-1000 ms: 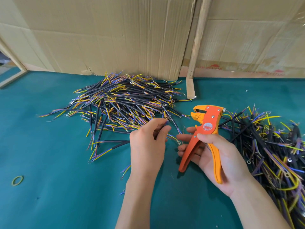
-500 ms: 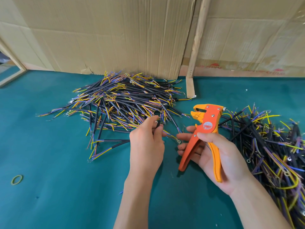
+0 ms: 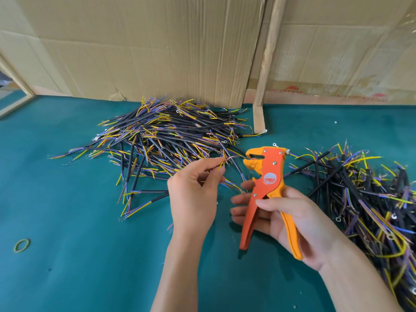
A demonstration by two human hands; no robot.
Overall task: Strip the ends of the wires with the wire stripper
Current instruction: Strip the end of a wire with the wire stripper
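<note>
Wires lie in two heaps on the green table. Far left, alone on the cloth, sits a small yellow-green rubber band. Next comes the left pile of wires, black-sheathed with yellow, blue and brown cores fanned out, reaching back to the cardboard wall. Just in front of that pile the left hand is raised, thumb and fingertips pinching one wire end, its thin cores pointing right toward the tool's head. Beside it the right hand grips the orange wire stripper, fingers curled round the two handles, which stand apart; the yellow jaws at the top are parted, close to the pinched wire end but apart from it. A wooden post leans against the cardboard behind. Far right, the right pile of wires spreads toward the table's edge, some ends carrying small ring terminals.
</note>
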